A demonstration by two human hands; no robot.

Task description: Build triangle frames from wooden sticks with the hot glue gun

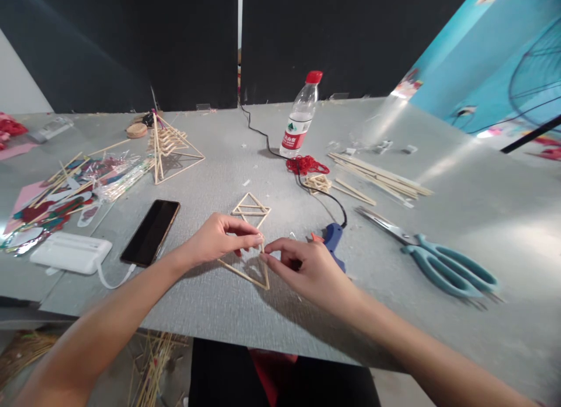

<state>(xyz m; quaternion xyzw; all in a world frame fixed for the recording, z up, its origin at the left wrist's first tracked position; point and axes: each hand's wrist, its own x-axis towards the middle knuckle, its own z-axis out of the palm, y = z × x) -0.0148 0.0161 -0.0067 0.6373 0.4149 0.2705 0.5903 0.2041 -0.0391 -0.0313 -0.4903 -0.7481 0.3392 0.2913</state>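
A flat frame of thin wooden sticks (243, 273) lies on the grey table in front of me, partly covered by my fingers. My left hand (223, 237) pinches the top of a short stick at the frame's right side. Just below that point, my right hand (309, 264) has thumb and forefinger closed on the same stick. Beyond my left hand, smaller stick triangles (249, 213) reach away from me; fingers hide how they join the nearer part. A blue glue gun (333, 238) rests right behind my right hand, its cable running back.
Teal-handled scissors (447, 266) and loose sticks (381, 176) lie to the right. A water bottle (300, 120) stands behind red string (307, 165). At left are a phone (151, 231), a white power bank (70, 252), craft scraps (56, 205) and a stick pyramid (179, 164).
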